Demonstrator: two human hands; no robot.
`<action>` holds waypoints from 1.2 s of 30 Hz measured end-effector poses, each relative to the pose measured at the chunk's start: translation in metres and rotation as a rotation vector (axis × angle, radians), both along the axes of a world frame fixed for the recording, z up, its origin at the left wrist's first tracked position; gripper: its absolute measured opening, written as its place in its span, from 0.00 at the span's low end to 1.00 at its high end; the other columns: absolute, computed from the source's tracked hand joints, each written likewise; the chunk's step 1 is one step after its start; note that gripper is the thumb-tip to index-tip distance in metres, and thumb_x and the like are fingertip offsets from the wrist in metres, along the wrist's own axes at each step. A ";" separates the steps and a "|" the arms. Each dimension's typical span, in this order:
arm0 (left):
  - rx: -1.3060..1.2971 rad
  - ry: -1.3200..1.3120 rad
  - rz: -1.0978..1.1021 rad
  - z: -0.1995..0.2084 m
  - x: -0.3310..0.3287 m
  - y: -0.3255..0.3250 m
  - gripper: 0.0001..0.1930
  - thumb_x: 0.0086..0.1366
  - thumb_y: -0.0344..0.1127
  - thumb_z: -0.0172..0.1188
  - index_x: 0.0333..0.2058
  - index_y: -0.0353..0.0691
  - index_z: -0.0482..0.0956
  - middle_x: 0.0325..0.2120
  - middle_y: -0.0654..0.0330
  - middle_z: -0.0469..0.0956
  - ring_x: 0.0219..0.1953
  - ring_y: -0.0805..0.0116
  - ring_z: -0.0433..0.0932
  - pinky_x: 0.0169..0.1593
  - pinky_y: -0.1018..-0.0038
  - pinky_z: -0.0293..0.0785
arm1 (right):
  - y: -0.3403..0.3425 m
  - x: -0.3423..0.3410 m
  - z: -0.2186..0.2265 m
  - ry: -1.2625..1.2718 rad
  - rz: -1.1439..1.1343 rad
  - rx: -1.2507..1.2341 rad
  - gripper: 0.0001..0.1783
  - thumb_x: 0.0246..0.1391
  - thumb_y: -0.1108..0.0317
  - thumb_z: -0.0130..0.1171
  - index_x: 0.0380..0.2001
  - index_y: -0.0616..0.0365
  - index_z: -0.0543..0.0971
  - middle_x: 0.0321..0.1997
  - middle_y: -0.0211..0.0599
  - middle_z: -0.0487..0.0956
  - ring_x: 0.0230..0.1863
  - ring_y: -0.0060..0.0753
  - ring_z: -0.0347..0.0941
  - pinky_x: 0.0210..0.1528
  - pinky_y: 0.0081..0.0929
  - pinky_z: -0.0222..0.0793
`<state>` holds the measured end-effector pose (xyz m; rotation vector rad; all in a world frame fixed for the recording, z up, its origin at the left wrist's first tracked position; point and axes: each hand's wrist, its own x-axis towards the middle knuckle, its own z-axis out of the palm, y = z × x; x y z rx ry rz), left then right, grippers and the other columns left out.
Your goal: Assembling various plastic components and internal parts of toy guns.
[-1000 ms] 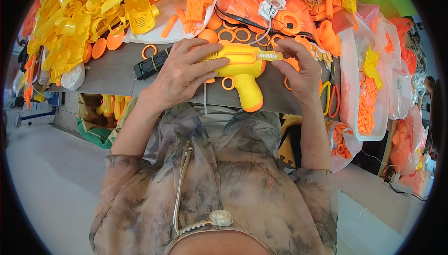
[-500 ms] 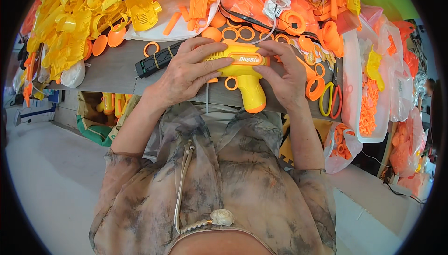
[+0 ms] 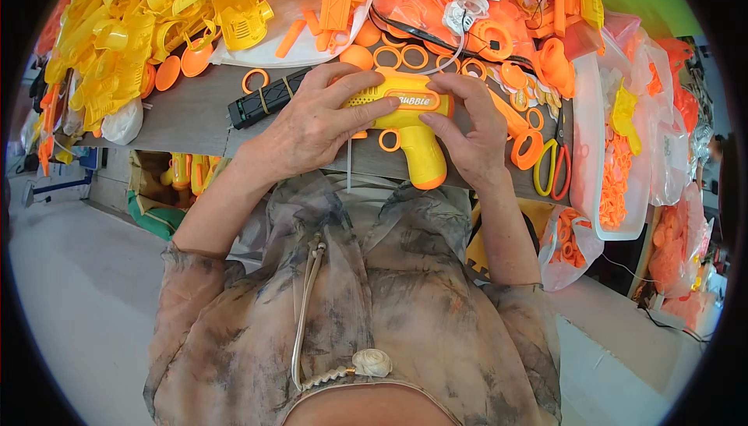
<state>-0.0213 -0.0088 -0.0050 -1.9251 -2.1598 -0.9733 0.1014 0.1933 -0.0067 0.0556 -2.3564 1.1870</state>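
Between my two hands is a yellow toy bubble gun (image 3: 421, 149) with orange trim, its grip pointing toward me. My left hand (image 3: 315, 118) closes on the gun's left end, thumb lying across the side by the oval label. Thumb and fingers of my right hand (image 3: 473, 118) pinch the opposite end. Just left of the gun's grip, an orange ring (image 3: 389, 140) lies at the table edge. A dark rectangular block with bands (image 3: 261, 102) sits beside my left wrist. More orange rings (image 3: 414, 56) lie beyond the gun.
Yellow shell parts (image 3: 117, 44) are heaped at the far left, orange parts (image 3: 405, 5) at the far middle. Yellow-and-red-handled scissors (image 3: 555, 165) lie right of my right hand, beside a white bin (image 3: 583, 184) of small orange pieces. A bag of orange rings (image 3: 573, 251) hangs below the edge.
My left thumb has slid slightly right, over the start of the label. The gun stays held in both hands in nearly the same place.
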 end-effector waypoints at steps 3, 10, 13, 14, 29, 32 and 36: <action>-0.011 0.017 -0.001 0.001 0.000 0.000 0.27 0.46 0.23 0.60 0.49 0.45 0.74 0.49 0.54 0.69 0.50 0.52 0.65 0.53 0.62 0.64 | 0.001 0.004 -0.004 0.031 -0.025 0.052 0.22 0.40 0.79 0.63 0.43 0.61 0.74 0.44 0.38 0.75 0.47 0.33 0.70 0.50 0.26 0.65; -0.006 0.011 -0.006 0.000 0.000 0.000 0.28 0.46 0.22 0.59 0.49 0.45 0.74 0.49 0.53 0.69 0.50 0.52 0.65 0.53 0.62 0.64 | -0.004 0.010 -0.009 0.124 -0.052 0.210 0.19 0.40 0.79 0.62 0.41 0.65 0.75 0.47 0.43 0.74 0.49 0.41 0.70 0.50 0.30 0.66; -0.009 0.010 -0.006 -0.002 0.000 0.001 0.27 0.46 0.22 0.58 0.49 0.45 0.74 0.49 0.53 0.69 0.50 0.52 0.64 0.53 0.62 0.64 | -0.002 0.011 -0.007 0.171 -0.036 0.407 0.21 0.39 0.79 0.63 0.42 0.66 0.74 0.48 0.45 0.73 0.49 0.45 0.69 0.50 0.33 0.68; -0.010 0.009 -0.006 -0.002 0.000 0.001 0.27 0.46 0.22 0.58 0.49 0.45 0.74 0.49 0.53 0.69 0.50 0.52 0.64 0.53 0.62 0.64 | 0.000 0.011 -0.005 0.171 -0.035 0.406 0.21 0.39 0.79 0.63 0.42 0.66 0.74 0.48 0.45 0.73 0.49 0.45 0.69 0.50 0.33 0.68; -0.119 -0.171 0.082 0.017 -0.003 0.006 0.31 0.48 0.32 0.64 0.54 0.42 0.67 0.44 0.48 0.70 0.45 0.50 0.69 0.49 0.63 0.67 | 0.000 0.018 0.009 -0.028 0.041 0.788 0.25 0.46 0.71 0.60 0.48 0.70 0.69 0.54 0.51 0.68 0.54 0.49 0.66 0.52 0.35 0.66; -0.075 -0.279 0.065 0.007 -0.006 0.004 0.33 0.46 0.37 0.67 0.52 0.40 0.65 0.40 0.49 0.71 0.42 0.49 0.71 0.46 0.63 0.68 | -0.005 0.018 0.008 -0.162 -0.046 0.162 0.25 0.51 0.71 0.57 0.53 0.63 0.67 0.53 0.43 0.69 0.54 0.39 0.67 0.51 0.30 0.65; 0.309 -0.054 0.021 -0.007 0.017 -0.003 0.30 0.44 0.36 0.69 0.46 0.35 0.68 0.39 0.49 0.72 0.41 0.51 0.72 0.43 0.61 0.69 | -0.004 0.017 0.018 -0.459 0.072 -0.936 0.28 0.56 0.72 0.52 0.59 0.58 0.59 0.50 0.31 0.69 0.50 0.22 0.66 0.52 0.24 0.64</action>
